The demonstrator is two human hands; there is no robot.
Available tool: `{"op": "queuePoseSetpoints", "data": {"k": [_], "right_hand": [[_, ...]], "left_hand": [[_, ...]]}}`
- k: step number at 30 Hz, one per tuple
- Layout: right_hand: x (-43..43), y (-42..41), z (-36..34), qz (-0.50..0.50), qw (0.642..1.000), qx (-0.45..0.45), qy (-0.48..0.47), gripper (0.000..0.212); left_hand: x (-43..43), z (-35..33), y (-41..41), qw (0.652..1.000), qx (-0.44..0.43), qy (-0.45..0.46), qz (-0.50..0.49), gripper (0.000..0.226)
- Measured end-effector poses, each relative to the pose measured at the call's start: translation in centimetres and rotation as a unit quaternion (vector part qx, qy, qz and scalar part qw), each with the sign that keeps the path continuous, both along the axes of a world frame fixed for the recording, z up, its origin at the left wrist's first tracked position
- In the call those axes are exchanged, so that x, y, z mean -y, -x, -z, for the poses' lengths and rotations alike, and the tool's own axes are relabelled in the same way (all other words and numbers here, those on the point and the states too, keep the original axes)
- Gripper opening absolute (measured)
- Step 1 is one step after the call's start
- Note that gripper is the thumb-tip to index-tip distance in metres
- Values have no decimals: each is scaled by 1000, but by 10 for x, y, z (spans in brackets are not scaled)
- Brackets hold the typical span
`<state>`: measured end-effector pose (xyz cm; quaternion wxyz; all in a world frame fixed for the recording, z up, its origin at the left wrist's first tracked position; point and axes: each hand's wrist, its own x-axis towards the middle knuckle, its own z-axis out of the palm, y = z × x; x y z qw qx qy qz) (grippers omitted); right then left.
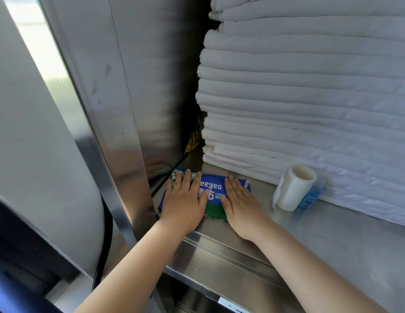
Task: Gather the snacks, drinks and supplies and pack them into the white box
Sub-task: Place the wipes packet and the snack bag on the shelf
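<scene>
A blue and green packet of wipes (214,188) lies flat on a steel shelf (332,233), close to its left wall. My left hand (184,204) rests on the packet's left half with straight fingers. On its right half lies my right hand (241,211), also flat with the fingers straight. Behind the packet, a dark bag of chips (193,141) stands wedged between the steel wall and a stack of linen, mostly hidden. The white box is not in view.
A tall stack of folded white linen (310,98) fills the back and right of the shelf. A white roll (292,188) and a blue plastic bottle (311,196) lie in front of it. The steel cabinet wall (129,98) stands close on the left.
</scene>
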<state>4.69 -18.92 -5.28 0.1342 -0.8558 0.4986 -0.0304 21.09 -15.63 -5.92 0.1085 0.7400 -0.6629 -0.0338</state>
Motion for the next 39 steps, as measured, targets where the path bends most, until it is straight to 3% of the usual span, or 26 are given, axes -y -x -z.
{"op": "queuePoseSetpoints", "data": {"k": [3, 6, 11, 14, 19, 25, 31, 39], "right_hand": [[1, 8, -12, 9, 998, -45, 32, 59], [-17, 15, -15, -19, 996, -22, 82, 59], [-27, 12, -9, -98, 995, -17, 14, 56], [-9, 9, -13, -135, 991, -10, 0, 55], [14, -1, -15, -194, 981, -13, -8, 53], [32, -17, -23, -210, 977, -22, -8, 53], [39, -57, -49, -160, 974, 80, 139, 59], [57, -90, -62, -103, 982, 140, 76, 60]], "left_hand": [[-20, -5, 5, 999, 25, -37, -3, 64], [-41, -7, 12, 996, 68, -50, -14, 69], [-62, -12, 9, 985, 171, -8, -14, 70], [-65, -10, 5, 993, 113, 17, 23, 70], [-63, -3, -7, 986, 37, 6, 163, 56], [-56, 0, 2, 995, 23, 41, 84, 53], [-45, -4, 5, 999, 6, 37, 31, 55], [-38, 0, 9, 998, 1, 59, 5, 55]]}}
